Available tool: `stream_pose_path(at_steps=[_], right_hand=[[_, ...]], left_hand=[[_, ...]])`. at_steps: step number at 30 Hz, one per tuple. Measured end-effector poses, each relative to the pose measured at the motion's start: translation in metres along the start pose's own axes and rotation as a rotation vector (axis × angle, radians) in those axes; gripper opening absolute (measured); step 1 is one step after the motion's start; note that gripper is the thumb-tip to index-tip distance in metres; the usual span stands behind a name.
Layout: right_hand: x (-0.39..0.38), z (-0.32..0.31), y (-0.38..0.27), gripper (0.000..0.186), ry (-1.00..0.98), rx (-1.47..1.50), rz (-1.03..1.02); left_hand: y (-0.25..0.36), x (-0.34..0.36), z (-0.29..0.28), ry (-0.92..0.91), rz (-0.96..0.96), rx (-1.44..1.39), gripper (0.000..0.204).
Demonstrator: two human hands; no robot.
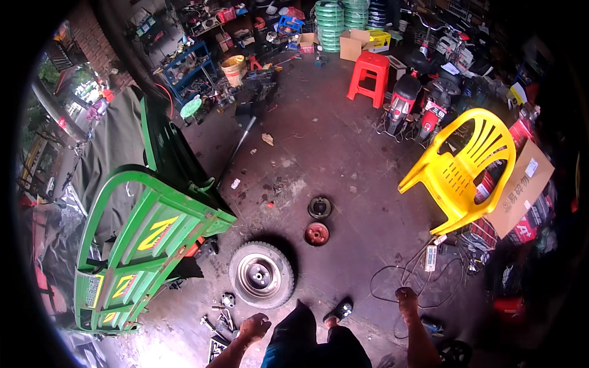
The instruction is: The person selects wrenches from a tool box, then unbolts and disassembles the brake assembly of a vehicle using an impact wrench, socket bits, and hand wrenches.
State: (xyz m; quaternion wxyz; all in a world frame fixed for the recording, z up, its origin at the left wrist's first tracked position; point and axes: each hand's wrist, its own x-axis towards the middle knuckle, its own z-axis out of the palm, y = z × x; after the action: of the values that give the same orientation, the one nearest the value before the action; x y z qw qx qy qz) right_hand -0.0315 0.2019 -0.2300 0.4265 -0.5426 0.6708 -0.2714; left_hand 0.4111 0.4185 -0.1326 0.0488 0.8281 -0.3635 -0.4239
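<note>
My left hand (pixel 254 327) hangs above the floor with its fingers curled in and nothing seen in them. Close by it, a wheel with a tyre (pixel 262 275) lies flat, its pale rim facing up. Loose tools (pixel 223 325) and a small round metal part (pixel 228 300) lie to that hand's left. My right hand (pixel 407 301), off to the right, is closed like a fist, with no thing visible in it. It hangs near a coiled cable and a white power strip (pixel 431 258). Past the wheel, a reddish brake drum (pixel 316 233) and a dark round brake plate (pixel 319 207) rest on the floor.
A green cargo three-wheeler body (pixel 132 245) stands on the left. A yellow plastic chair (pixel 457 175) and a cardboard box (pixel 521 187) are on the right. Farther off are a red stool (pixel 369 78), parked scooters (pixel 405 98), stacked tyres (pixel 329 27) and a long bar (pixel 239 146).
</note>
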Motion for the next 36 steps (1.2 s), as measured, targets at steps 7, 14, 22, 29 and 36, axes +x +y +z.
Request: stream_pose_path(at_steps=[7, 14, 22, 29, 36], right_hand=[[0.054, -0.030, -0.031, 0.017, -0.070, -0.141, 0.089], [0.077, -0.043, 0.026, 0.032, -0.237, -0.082, 0.529], [0.254, -0.037, 0.017, 0.049, -0.360, -0.116, 0.622], [0.548, -0.063, 0.006, 0.043, -0.341, -0.189, 0.190], [0.736, 0.021, -0.251, 0.011, -0.314, 0.095, 0.027]], left_hand=[[0.056, 0.089, -0.026, -0.064, -0.089, 0.048, 0.036], [0.170, 0.158, -0.078, -0.139, -0.020, 0.096, 0.038], [0.287, 0.268, -0.095, 0.027, -0.078, -0.007, 0.041], [0.422, 0.276, -0.163, 0.060, -0.163, -0.330, 0.046], [0.397, 0.352, -0.119, 0.122, -0.476, -0.239, 0.061]])
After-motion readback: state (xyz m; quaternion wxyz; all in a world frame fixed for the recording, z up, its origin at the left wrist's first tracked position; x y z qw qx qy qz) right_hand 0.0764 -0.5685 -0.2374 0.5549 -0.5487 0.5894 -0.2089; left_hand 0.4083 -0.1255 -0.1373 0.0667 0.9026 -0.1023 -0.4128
